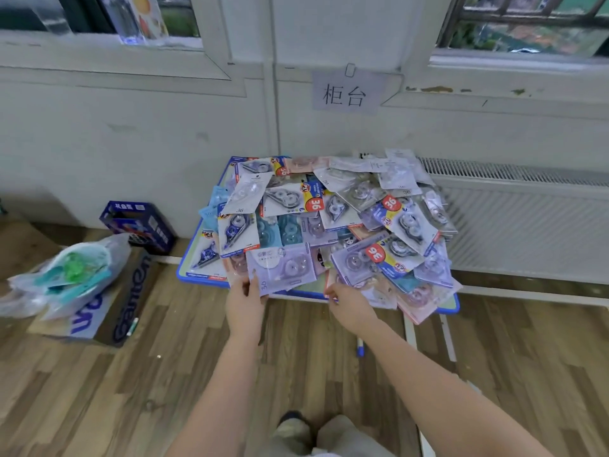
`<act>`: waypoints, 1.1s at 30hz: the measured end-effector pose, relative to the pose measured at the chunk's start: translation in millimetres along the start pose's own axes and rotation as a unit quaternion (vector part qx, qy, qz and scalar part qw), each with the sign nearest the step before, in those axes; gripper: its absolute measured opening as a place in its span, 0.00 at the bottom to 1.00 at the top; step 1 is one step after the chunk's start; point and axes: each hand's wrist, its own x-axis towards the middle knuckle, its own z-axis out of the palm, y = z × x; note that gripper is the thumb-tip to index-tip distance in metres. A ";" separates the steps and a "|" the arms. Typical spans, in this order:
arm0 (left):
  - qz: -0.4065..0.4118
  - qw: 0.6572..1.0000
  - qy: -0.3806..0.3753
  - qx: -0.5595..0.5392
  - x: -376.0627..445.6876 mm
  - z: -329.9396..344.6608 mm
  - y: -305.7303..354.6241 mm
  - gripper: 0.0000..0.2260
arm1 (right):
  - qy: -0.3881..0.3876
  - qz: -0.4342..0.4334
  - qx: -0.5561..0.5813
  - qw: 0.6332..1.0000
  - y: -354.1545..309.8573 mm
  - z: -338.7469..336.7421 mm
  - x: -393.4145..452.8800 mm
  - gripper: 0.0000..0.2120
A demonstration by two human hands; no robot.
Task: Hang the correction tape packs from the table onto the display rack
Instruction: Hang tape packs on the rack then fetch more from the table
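Note:
A heap of correction tape packs (329, 222) covers a small blue-rimmed table (184, 275) against the wall. My left hand (245, 301) pinches the near corner of a lilac pack (283, 268) at the table's front edge. My right hand (349, 305) reaches into the packs at the front right, its fingers under a pale purple pack (356, 262); its grip is hidden. No display rack is in view.
A flattened cardboard box (128, 311) with a plastic bag (66, 275) on it lies on the wooden floor to the left. A dark blue box (138, 222) stands by the wall. A white radiator (527, 219) runs along the right. A pen (360, 347) lies under the table.

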 end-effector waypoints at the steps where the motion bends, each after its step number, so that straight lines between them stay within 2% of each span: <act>1: 0.012 1.000 0.012 -0.018 3.5 -0.9 7.0 0.10 | 0.005 0.000 0.006 1.000 0.0 -2.4 0.0 0.12; 4: 0.016 0.992 0.018 -0.122 10.8 0.3 30.2 0.10 | 0.025 -0.007 0.021 0.999 1.2 -10.6 -2.8 0.11; 7: 0.021 0.987 0.012 -0.159 10.6 10.9 50.7 0.13 | 0.041 0.007 0.024 0.999 6.4 -19.7 -8.4 0.13; 10: 0.050 0.987 -0.030 -0.149 9.9 29.2 59.8 0.21 | 0.059 0.025 0.026 0.998 17.0 -32.6 -14.6 0.15; 12: 0.059 0.986 -0.070 -0.139 6.7 43.6 62.0 0.23 | 0.077 0.041 0.038 0.995 26.4 -42.2 -21.1 0.15; 16: 0.066 0.981 -0.143 -0.115 -3.4 73.4 60.0 0.23 | 0.097 0.112 0.076 0.986 51.1 -51.3 -38.2 0.16; 24: 0.023 0.984 -0.158 -0.080 -6.1 123.8 60.8 0.17 | 0.120 0.179 0.075 0.974 108.9 -96.1 -38.0 0.16; 29: 0.017 0.986 -0.149 -0.073 -5.7 157.4 73.9 0.20 | 0.095 0.136 0.056 0.985 126.2 -137.1 6.9 0.17; 33: -0.022 0.988 -0.135 -0.066 -0.4 186.3 74.1 0.12 | 0.070 0.093 0.031 0.993 137.5 -161.0 47.4 0.17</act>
